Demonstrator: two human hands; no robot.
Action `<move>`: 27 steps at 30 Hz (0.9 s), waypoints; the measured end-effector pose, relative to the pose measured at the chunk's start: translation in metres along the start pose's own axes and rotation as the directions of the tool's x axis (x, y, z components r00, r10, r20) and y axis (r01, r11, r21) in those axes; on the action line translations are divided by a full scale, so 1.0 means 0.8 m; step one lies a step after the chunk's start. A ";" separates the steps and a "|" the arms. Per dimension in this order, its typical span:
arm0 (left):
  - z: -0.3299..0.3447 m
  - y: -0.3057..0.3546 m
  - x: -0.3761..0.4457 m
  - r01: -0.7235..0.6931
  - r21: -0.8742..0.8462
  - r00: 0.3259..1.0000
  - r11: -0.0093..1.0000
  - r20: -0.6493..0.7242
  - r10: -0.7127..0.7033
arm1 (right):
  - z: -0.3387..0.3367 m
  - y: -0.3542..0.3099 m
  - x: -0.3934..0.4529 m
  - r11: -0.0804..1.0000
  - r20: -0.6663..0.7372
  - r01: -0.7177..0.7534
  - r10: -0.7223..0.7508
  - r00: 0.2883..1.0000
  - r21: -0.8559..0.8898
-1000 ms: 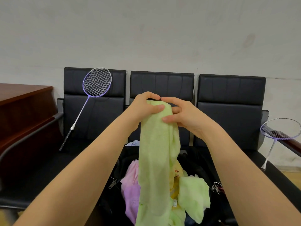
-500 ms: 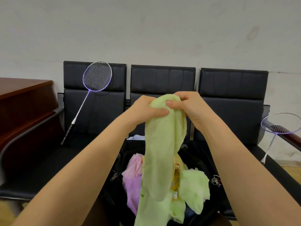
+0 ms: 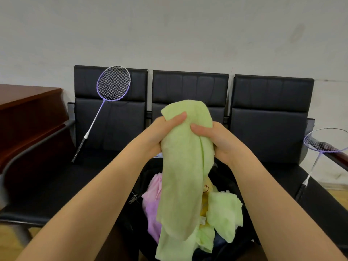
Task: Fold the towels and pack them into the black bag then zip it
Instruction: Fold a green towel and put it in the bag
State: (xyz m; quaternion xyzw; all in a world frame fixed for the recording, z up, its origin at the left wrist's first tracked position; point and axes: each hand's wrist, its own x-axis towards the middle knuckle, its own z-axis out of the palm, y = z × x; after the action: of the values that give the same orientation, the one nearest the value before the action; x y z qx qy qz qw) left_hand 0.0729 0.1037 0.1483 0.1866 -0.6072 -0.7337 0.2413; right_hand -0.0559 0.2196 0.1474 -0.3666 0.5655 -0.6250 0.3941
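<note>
Centrally, two bare forearms reach forward and meet at chest height. Left hand: fingers curled behind a green towel, thumb pressed across its front near the top left corner. Right hand: grips the same towel from its right edge, thumb lying flat on the cloth, remaining fingers hidden behind it. The towel is doubled over at the top, above both thumbs, and hangs in a long narrow fold (a lengthwise crease shows down its right side), its lower end reaching among the loose cloth below.

Below the hands: black bag, open, resting on the bench seat, a zip pull hanging at its left rim. Contents, unfolded and heaped: pink towel at left, second green towel at right, yellow cloth between them, mostly covered.

Surface: black padded bench of three joined seats with metal armrests, set against the wall.

On the bench: purple badminton racket leaning upright on the left backrest, handle on the seat; second purple racket lying over the right armrest.

Room: plain pale wall; reddish-brown wooden desk at left; wood-toned floor at the lower corners.
</note>
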 end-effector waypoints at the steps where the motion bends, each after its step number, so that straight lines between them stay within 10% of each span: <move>1: -0.006 -0.010 -0.006 0.061 0.015 0.995 0.998 0.075 -0.062 | 0.003 -0.003 0.001 1.000 -0.014 -0.007 0.007 1.000 0.026; 5: -0.020 -0.044 -0.025 0.127 0.237 0.954 0.963 0.235 -0.184 | 0.010 -0.010 0.005 0.993 -0.073 -0.064 0.071 0.995 0.100; 17: 0.003 -0.055 -0.013 0.078 0.070 0.973 0.994 -0.222 -0.060 | -0.014 0.039 -0.009 0.990 0.035 -0.141 0.142 0.989 -0.023; 21: -0.001 -0.069 -0.009 0.075 0.100 0.918 0.992 -0.395 -0.029 | -0.019 0.060 0.003 0.980 -0.188 -0.166 0.143 0.972 -0.114; 27: -0.010 -0.070 -0.011 -0.060 0.243 0.974 0.968 -0.197 0.110 | -0.018 0.065 0.010 0.999 -0.181 -0.031 0.036 0.983 0.030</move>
State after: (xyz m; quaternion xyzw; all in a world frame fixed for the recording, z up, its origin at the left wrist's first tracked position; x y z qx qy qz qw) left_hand 0.0772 0.1106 0.0920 0.2635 -0.6687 -0.6218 0.3111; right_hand -0.0684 0.2158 0.0943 -0.2932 0.5968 -0.6565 0.3563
